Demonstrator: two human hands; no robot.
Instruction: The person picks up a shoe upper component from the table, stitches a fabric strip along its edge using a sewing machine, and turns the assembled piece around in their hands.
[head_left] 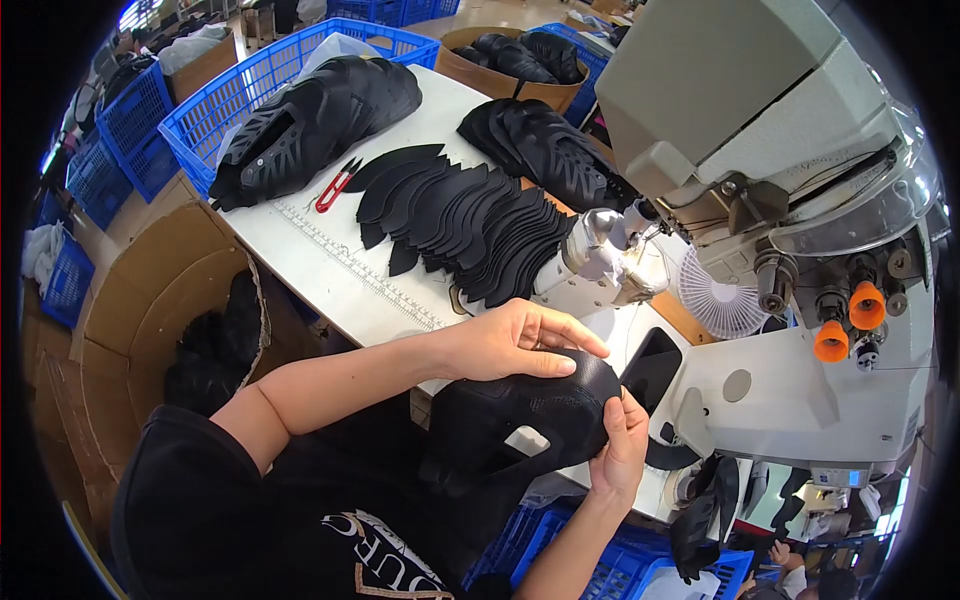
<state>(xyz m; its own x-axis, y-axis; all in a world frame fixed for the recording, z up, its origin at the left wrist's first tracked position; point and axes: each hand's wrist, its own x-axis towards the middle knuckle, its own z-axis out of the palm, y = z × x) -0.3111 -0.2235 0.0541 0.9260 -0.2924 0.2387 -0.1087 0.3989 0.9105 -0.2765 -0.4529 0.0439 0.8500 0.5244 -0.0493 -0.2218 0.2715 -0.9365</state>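
A black shoe upper (550,405) is held in front of my chest, near the table's front edge, with its rounded end toward the sewing machine. My left hand (525,345) lies over its top edge, the thumb pressed on the black surface and the fingers reaching across. From the lower right, my right hand (622,450) grips the rounded end, thumb on the near side; its other fingers are mostly behind the piece. Just beyond my left hand, overlapping rows of curved black pieces (480,225) lie on the white table (300,235).
A sewing machine (740,110) with orange thread holders stands at right. A phone (655,362) and a small white fan (718,290) are near it. Red snips (338,187), more shoe uppers (320,120), a blue crate (235,95) and a cardboard box (150,270) surround the table.
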